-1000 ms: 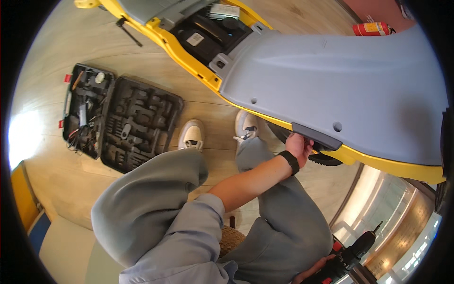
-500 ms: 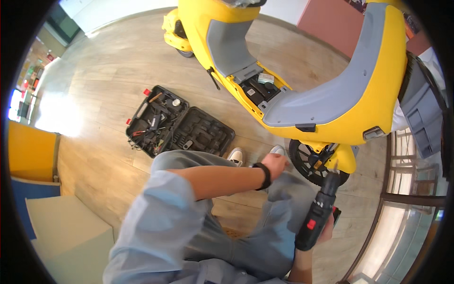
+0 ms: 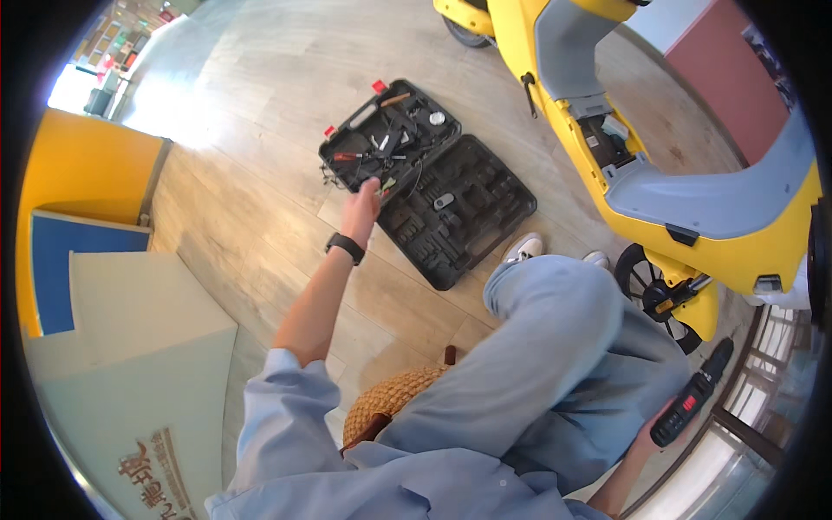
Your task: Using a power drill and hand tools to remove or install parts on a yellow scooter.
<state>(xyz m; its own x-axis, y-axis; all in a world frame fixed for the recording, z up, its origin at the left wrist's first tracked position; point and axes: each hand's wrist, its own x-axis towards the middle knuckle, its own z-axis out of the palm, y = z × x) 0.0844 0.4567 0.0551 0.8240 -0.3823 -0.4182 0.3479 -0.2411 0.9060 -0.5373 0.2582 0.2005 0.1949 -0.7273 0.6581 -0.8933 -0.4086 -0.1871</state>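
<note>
My left hand (image 3: 362,212) reaches to the near edge of an open black tool case (image 3: 446,282), where loose tools lie. Its fingers are bunched at the case's hinge side, and I cannot make out whether they grip anything. Close to them are a red-handled tool (image 3: 347,157) and tangled thin wires. At the lower right my right hand (image 3: 663,431) is closed round a black and red cordless drill (image 3: 689,406), its front end pointing up and away. The drill body hides most of those fingers.
A yellow scooter (image 3: 572,130) with its grey floorboard compartment uncovered stands at the right. I sit on a woven stool (image 3: 390,400). A pale board (image 3: 147,303) and a yellow panel (image 3: 95,173) are at the left, a glass-fronted cabinet (image 3: 754,416) at the far right.
My left hand has swung from above my knees out to the tool case. The view has turned left, and the drill in my right hand now sits farther right.
</note>
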